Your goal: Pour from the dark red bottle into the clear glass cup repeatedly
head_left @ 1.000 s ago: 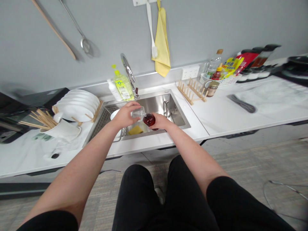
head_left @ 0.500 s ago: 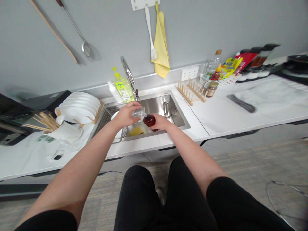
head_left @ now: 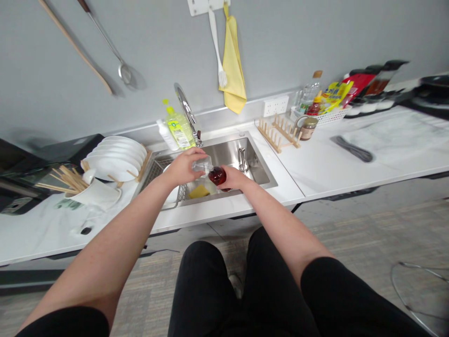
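Over the steel sink [head_left: 257, 171], my left hand [head_left: 182, 167] is closed round a clear glass [head_left: 202, 165], held tilted. My right hand [head_left: 234, 178] grips a small dark red bottle [head_left: 217, 175] lying on its side, its end touching the glass. Both hands meet above the sink's front half. A yellow sponge [head_left: 199, 191] lies in the basin just below them. The curved tap [head_left: 186, 108] rises behind my left hand.
White plates [head_left: 114, 157] stand in a rack left of the sink, beside a white holder of chopsticks [head_left: 66, 180]. Dish soap [head_left: 178, 129] stands by the tap. A wooden rack [head_left: 280, 131], a jar [head_left: 308, 128] and bottles stand on the right counter. A yellow cloth [head_left: 233, 61] hangs on the wall.
My hands, the glass and the bottle stay in place over the sink. Only the camera view has shifted slightly.
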`<state>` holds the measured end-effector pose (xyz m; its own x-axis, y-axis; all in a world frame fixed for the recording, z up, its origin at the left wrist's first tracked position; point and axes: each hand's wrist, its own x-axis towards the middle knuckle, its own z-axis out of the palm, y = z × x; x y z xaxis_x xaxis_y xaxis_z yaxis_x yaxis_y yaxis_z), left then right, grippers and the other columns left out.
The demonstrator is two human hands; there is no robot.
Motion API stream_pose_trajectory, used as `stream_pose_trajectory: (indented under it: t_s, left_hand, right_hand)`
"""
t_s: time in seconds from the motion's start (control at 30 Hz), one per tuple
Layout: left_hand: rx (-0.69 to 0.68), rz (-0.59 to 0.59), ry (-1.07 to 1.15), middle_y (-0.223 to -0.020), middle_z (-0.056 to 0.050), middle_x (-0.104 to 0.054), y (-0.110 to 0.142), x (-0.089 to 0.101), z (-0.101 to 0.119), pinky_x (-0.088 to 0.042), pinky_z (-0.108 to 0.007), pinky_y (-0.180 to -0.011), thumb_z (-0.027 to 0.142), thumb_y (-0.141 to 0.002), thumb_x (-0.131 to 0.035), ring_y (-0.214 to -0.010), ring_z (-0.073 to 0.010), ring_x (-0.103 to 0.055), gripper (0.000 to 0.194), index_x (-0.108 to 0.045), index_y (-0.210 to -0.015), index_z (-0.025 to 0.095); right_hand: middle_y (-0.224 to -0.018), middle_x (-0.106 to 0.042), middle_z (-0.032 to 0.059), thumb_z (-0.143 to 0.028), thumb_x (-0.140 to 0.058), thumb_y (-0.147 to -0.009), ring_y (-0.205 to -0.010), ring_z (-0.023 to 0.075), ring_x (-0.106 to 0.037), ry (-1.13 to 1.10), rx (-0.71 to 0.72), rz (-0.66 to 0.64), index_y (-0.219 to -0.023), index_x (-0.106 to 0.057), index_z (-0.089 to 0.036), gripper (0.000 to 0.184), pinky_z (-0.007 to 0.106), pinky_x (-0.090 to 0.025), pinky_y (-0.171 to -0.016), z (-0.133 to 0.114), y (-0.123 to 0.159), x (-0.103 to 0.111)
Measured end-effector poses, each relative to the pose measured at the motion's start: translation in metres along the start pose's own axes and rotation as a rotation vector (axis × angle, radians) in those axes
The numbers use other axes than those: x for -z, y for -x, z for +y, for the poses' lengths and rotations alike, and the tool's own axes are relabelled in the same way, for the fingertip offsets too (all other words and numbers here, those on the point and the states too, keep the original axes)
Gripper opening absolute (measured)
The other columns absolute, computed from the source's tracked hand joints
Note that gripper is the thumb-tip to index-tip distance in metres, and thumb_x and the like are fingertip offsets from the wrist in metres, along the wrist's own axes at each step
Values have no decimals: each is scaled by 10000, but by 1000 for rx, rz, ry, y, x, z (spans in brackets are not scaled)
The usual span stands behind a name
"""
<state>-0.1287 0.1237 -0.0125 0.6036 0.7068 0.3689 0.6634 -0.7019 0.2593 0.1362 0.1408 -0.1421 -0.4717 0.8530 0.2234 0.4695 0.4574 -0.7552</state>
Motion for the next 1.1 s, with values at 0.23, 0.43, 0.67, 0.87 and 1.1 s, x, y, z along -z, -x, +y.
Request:
stream_pose_trajectory:
  t_s: [0.23,0.43,0.67,0.87,1.1]
  left_hand:
    - [-12,-19,-5,-1455,-126,-704,-4,2,-1,-567,-557,-1256,412,-863,-854,-1330,-349,-723,566,-815,-1402,244]
    - [-12,-31,5,-1461,-127,-709,-7,3,-2,-561,-571,-1263,431,-857,-853,-1345,-354,-720,570,-821,-1396,251]
    - [-2,-56,0,-1460,-121,-712,-12,6,1,-567,-564,-1257,432,-834,-856,-1333,-360,-728,577,-830,-1386,265]
    - [-14,-68,-1,-1452,-133,-716,-16,8,2,-571,-576,-1245,430,-827,-850,-1322,-367,-733,580,-835,-1379,252]
    - [-14,-94,-14,-1456,-125,-713,-19,10,4,-557,-578,-1264,428,-826,-850,-1339,-363,-721,586,-835,-1389,269]
  right_hand:
    - [-1155,-860,49,-314,-1040,-681,-1063,300,-819,8,7,13,-1242,-727,-246,646,352,-595,-908,2,-1,-1]
    - [-1166,-862,52,-317,-1048,-674,-1061,294,-820,-4,5,3,-1250,-732,-240,662,361,-601,-921,3,-1,-1]
    - [-1164,-858,62,-341,-1057,-681,-1051,300,-820,41,-3,8,-1235,-721,-237,656,345,-591,-874,1,-1,0]
    - [-1190,-861,68,-332,-1051,-702,-1098,308,-822,53,-23,3,-1264,-720,-231,660,354,-602,-917,-4,1,4]
    - [-1189,-859,63,-329,-1052,-691,-1096,306,-826,22,-24,7,-1260,-723,-238,663,365,-612,-937,-1,0,2]
